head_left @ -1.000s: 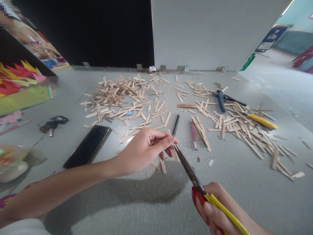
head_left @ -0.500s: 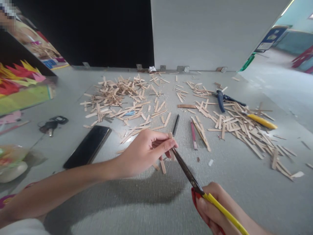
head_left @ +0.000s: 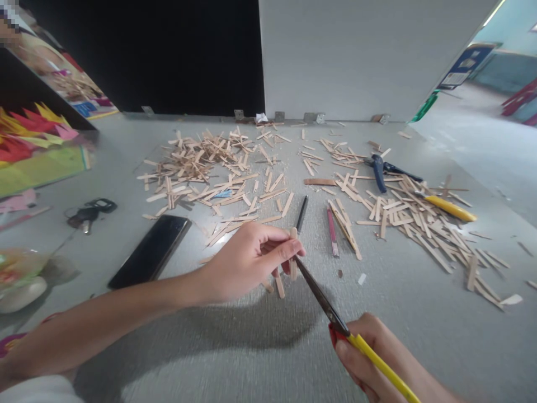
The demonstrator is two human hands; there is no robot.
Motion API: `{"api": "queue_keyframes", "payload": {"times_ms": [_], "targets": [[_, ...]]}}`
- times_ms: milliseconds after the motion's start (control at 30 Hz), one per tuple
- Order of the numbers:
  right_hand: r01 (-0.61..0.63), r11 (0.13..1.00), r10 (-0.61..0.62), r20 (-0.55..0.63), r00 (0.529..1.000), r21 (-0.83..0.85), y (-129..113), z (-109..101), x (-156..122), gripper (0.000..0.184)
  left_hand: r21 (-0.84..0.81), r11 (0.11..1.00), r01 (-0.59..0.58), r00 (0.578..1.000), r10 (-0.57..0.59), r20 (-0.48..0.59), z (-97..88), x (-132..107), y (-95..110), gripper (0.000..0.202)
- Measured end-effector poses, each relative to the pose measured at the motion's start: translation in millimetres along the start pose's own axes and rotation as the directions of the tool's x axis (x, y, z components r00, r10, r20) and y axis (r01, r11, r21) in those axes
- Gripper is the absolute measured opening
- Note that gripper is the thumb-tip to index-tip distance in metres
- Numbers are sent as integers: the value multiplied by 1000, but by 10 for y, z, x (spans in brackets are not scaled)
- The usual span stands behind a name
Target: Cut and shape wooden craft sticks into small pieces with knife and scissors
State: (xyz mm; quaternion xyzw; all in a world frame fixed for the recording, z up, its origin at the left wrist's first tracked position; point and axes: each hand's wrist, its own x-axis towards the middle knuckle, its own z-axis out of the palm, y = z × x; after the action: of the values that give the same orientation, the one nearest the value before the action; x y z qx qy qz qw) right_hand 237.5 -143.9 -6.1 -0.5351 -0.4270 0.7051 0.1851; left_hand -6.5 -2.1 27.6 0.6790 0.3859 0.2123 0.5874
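Note:
Between the thumb and fingers of my left hand [head_left: 260, 254] a small wooden craft stick [head_left: 293, 270] is pinched, its rounded top showing above the thumb. My right hand [head_left: 373, 352] is closed around the red and yellow handles of a pair of scissors [head_left: 322, 296]. The dark blades point up and left, and their tips meet the left fingertips beside the stick. Whether the blades touch the wood I cannot tell. Below the left hand a cut stick piece [head_left: 279, 286] lies on the grey surface.
Beyond my hands are a heap of cut stick pieces [head_left: 201, 154], a black pen [head_left: 302, 214] and a maroon tool [head_left: 333, 232]. At right lie blue-handled pliers [head_left: 378, 173], a yellow-handled cutter [head_left: 451, 207] and more sticks [head_left: 432, 246]. A phone [head_left: 151, 252] and keys [head_left: 90, 214] lie left.
The scissors' handles have drawn closer together in my right hand. More of the craft stick shows below the left fingers. Both hands keep nearly the same place.

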Motion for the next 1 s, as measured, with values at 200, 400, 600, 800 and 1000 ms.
{"api": "queue_keyframes", "payload": {"times_ms": [200,400,600,800,1000], "targets": [[-79,997,78,-40,996,-27,38,-8,-29,76,-44,999,22,999,-20,35,-12,17,1,40],[-36,999,36,-62,997,-2,131,-30,-30,77,-23,999,-22,998,23,50,-40,21,-11,40],[-22,1000,22,-79,997,-3,135,-11,-26,74,2,1000,-7,996,7,88,-36,44,3,40],[-51,999,50,-94,994,0,95,-6,-31,71,7,1000,4,994,-5,107,-39,55,1,41],[-78,997,78,8,997,-19,26,-48,-24,74,43,999,-4,995,-1,95,-57,51,10,44]]}}
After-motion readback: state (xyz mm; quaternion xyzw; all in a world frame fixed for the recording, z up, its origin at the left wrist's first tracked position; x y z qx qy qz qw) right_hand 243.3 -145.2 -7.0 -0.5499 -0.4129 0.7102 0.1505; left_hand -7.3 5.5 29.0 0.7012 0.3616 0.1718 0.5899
